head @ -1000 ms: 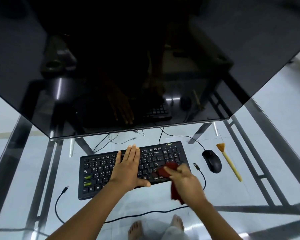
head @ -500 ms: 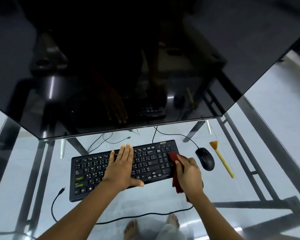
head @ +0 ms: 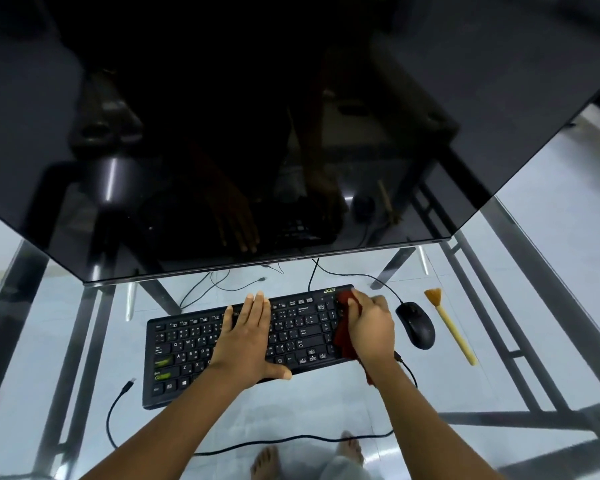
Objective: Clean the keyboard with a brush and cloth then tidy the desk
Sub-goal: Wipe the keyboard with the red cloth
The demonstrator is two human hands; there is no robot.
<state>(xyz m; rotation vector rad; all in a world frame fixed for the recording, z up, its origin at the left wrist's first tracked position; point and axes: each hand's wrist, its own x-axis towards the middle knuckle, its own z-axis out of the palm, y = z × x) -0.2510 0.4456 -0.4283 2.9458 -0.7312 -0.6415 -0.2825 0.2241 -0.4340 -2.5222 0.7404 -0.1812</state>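
Head view: the keyboard (head: 194, 344) lies mid-desk (head: 326, 403). The left hand (head: 245, 341) presses flat on its keys, fingers straight, likely steadying it, while the right hand (head: 371, 327) clutches a red cloth (head: 343, 336) on its far right corner. The brush (head: 451, 329) lies idle near the desk's right edge.

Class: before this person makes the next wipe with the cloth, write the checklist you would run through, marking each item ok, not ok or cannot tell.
1. Left hand lies flat on the keyboard, steadying it: ok.
2. Right hand grips the red cloth: ok.
3. Cloth lies on the keyboard's right end: ok.
4. Mouse apart from the wiping hand: ok.
5. Brush lies aside, right of the mouse: ok.
6. Keys free of dust: cannot tell.
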